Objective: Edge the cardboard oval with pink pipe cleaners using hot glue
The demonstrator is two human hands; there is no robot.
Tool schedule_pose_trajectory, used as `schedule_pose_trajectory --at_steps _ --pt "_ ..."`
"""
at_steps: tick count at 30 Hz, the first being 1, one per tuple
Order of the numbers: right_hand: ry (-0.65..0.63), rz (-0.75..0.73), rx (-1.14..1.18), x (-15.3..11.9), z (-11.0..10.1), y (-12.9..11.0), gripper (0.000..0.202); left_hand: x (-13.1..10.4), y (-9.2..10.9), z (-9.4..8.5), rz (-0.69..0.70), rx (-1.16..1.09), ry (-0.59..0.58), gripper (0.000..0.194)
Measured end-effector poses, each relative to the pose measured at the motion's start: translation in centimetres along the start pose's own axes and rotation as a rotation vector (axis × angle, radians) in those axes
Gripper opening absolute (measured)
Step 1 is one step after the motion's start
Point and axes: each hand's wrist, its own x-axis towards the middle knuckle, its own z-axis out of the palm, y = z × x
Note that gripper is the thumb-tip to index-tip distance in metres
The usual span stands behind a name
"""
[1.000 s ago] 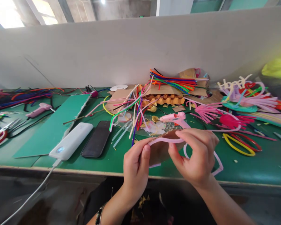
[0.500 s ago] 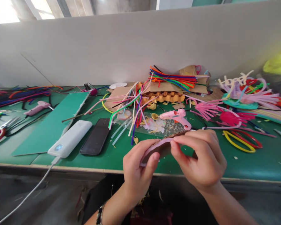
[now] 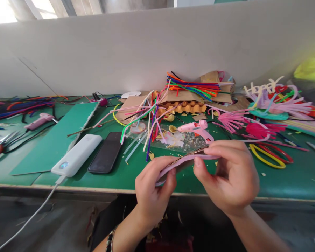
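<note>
A piece of brown cardboard (image 3: 187, 168) is up in front of me, above the table's front edge. Along its edge runs a lilac pipe cleaner (image 3: 189, 158). My left hand (image 3: 153, 189) grips the cardboard's left end, thumb on the near side and fingers behind. At the other end, my right hand (image 3: 229, 175) has the pipe cleaner between thumb and index finger, with the index finger by the cardboard's edge. Just beyond lies a pink glue gun (image 3: 196, 128) on a scrap-covered plastic sheet (image 3: 183, 147). Most of the cardboard's face is hidden by the hands.
Left of my hands lie a black phone (image 3: 105, 153), a white power bank (image 3: 77, 155) with a cable, and a green board (image 3: 49, 143). Pipe cleaners (image 3: 194, 85) are bundled at the back. Yellow scissor handles (image 3: 267, 156) and pink pipe-cleaner tufts (image 3: 262, 128) lie right.
My right thumb and index finger have spread a little and shifted right along the pipe cleaner. My left hand still grips the cardboard. The view has moved slightly.
</note>
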Motion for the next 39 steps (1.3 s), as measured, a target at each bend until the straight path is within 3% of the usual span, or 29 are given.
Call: schedule_pose_trajectory --at_steps 24,39 --pt "-0.051 -0.059 -0.229 0.7 -0.5 0.0 0.012 -0.2 -0.6 -0.1 0.117 -0.011 0.013 0.019" --pt "-0.033 -0.030 -0.150 0.5 -0.3 0.9 0.025 -0.1 -1.0 -0.1 0.128 0.016 0.003 0.018"
